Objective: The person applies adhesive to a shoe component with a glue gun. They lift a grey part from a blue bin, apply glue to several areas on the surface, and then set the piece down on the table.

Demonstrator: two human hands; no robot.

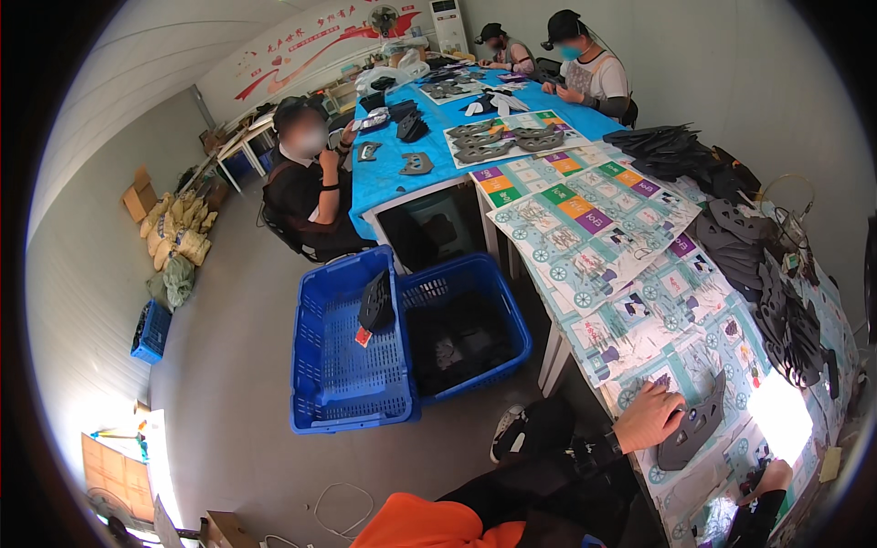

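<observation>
A dark grey curved flat piece (692, 429) with several small holes lies on the patterned table covering close in front of me. My left hand (649, 417) is closed at its left edge, with the fingertips curled against it. To the right, near the lower edge of the view, my right hand (773, 479) is closed around something small and dark that I cannot make out. A bright patch of light (781, 417) falls on the covering between the piece and the right-hand pile. Many similar dark grey pieces (787, 333) are heaped further along that side.
Left of the table stand two blue plastic crates (315, 365), one holding a black item and a red tag. Black pieces (671, 151) are stacked at the table's far right. Three people sit around the blue-covered table (388, 173). Sacks (178, 228) lean by the left wall.
</observation>
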